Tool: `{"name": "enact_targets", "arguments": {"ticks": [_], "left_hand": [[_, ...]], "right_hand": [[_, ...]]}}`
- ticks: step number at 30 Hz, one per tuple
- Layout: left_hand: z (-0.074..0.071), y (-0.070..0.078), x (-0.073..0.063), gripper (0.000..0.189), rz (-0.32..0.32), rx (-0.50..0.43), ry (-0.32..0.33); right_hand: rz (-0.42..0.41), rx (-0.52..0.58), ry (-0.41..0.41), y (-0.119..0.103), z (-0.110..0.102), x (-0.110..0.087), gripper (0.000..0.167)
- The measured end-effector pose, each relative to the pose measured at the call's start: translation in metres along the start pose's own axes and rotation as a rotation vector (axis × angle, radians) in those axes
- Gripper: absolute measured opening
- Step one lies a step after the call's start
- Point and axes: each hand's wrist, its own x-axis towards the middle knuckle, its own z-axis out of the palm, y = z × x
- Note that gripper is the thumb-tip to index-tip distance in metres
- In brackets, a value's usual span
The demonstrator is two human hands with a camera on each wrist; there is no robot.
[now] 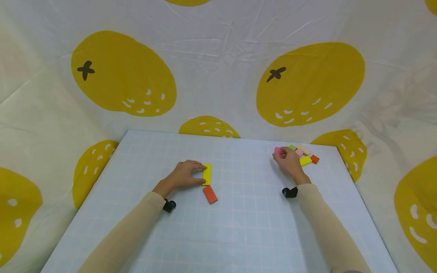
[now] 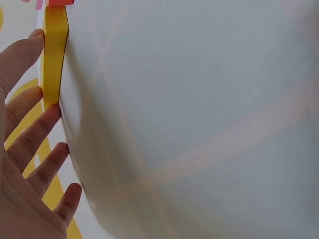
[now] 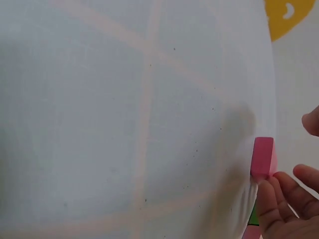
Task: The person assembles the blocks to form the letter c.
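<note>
My left hand [image 1: 186, 173] spans a flat yellow block [image 1: 207, 174] on the table, its thumb and index finger holding it near the two ends. An orange-red block [image 1: 209, 194] lies at an angle by the yellow block's near end. Far to the right, my right hand [image 1: 288, 162] holds a pink block [image 1: 277, 151] at its fingertips, largely hidden by the fingers in the head view. From the right wrist, the pink block [image 3: 261, 157] shows upright by the fingers, close over the table.
Beside my right hand, several small blocks lie in a loose group: a green block [image 1: 292, 147], a cream block [image 1: 303, 149], a light pink block [image 1: 299, 152], a yellow block [image 1: 305, 161] and an orange block [image 1: 315, 159]. A pale checked cloth [image 1: 246, 227] covers the table; a lemon-print curtain [image 1: 211, 83] hangs behind.
</note>
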Motion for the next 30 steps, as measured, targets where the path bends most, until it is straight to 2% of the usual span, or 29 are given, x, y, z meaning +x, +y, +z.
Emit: {"name": "enact_targets", "arguments": {"ticks": [5, 13, 23, 30], "left_hand": [[-0.001, -0.001, 0.0, 0.058, -0.014, 0.008, -0.003], [-0.002, 0.001, -0.002, 0.057, -0.002, -0.016, 0.003], [-0.002, 0.004, -0.001, 0.057, -0.012, -0.036, -0.016], [-0.004, 0.006, -0.001, 0.057, -0.03, -0.027, -0.02]], "right_hand": [[-0.065, 0.011, -0.028, -0.007, 0.003, -0.002, 0.058], [-0.081, -0.036, 0.03, -0.004, -0.002, 0.002, 0.046], [-0.08, -0.081, -0.114, 0.007, -0.001, 0.004, 0.058], [-0.098, -0.061, -0.134, 0.003, 0.004, -0.001, 0.062]]}}
